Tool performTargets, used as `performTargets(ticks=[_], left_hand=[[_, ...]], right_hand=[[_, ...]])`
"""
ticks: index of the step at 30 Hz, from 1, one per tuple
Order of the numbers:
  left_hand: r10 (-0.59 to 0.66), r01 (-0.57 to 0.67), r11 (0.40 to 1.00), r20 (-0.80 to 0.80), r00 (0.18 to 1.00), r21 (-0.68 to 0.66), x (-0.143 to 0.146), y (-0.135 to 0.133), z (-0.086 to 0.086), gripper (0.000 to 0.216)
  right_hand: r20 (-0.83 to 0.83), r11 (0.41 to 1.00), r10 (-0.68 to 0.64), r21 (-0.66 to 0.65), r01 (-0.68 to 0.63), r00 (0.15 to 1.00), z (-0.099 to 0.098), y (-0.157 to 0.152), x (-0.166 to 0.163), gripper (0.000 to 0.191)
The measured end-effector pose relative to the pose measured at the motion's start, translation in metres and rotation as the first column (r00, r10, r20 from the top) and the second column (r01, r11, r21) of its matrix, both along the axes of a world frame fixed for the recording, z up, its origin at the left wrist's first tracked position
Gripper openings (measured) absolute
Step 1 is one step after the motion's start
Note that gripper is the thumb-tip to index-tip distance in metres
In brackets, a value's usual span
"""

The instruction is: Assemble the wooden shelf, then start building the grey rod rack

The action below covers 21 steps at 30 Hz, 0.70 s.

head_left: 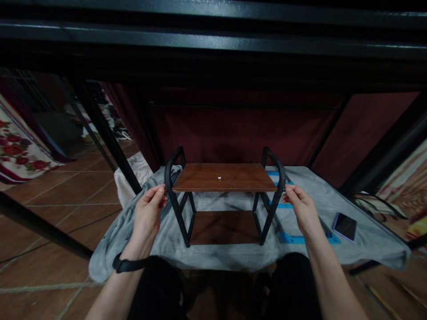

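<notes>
A: Where's the rack?

B: Two-tier rack (224, 200) stands upright on a grey cloth (367, 244) spread over the tiled floor (66, 191), right in front of the person's knees.

A: Hands?

B: One per side. Left hand (148, 209) is at the left side frame (173, 178), thumb & fingertips pinched on the black bar near top-board level. Right hand (300, 206) mirrors it on the right side frame (277, 178).

A: So each grip is closed?

B: Yes, a fingertip grip on the frame, palms off it.

A: Rack itself?

B: Brown wooden top board (224, 175) w/ a tiny white speck (219, 178) at the centre, and a lower board (223, 226) near the cloth. It looks level.

A: Anything else?

B: Phone (345, 226) lies face-up on the cloth, right of the right hand & apart from it. Blue strips (293, 239) lie flat on the cloth, under & behind the right frame. Black wristband (128, 265) on the left wrist.
</notes>
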<state>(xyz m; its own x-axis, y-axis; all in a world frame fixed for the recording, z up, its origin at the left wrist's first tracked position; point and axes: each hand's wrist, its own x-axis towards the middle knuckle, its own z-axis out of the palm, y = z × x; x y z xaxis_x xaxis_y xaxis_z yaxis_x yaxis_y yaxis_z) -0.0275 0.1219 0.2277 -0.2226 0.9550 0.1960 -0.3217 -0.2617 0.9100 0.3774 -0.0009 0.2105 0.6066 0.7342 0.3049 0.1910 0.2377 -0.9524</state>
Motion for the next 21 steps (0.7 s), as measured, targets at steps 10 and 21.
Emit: performTargets(ticks=[10,21], left_hand=[[-0.027,0.028,0.999,-0.034,0.999,0.027,0.000,0.003,-0.004,0.036],[-0.004,0.004,1.000,-0.020,1.000,-0.001,-0.002,0.002,-0.003,0.038]], right_hand=[[0.041,1.000,0.011,-0.008,-0.011,0.999,0.000,-0.001,-0.001,0.036],[0.042,1.000,0.003,-0.009,-0.002,0.999,0.005,0.002,-0.001,0.038]])
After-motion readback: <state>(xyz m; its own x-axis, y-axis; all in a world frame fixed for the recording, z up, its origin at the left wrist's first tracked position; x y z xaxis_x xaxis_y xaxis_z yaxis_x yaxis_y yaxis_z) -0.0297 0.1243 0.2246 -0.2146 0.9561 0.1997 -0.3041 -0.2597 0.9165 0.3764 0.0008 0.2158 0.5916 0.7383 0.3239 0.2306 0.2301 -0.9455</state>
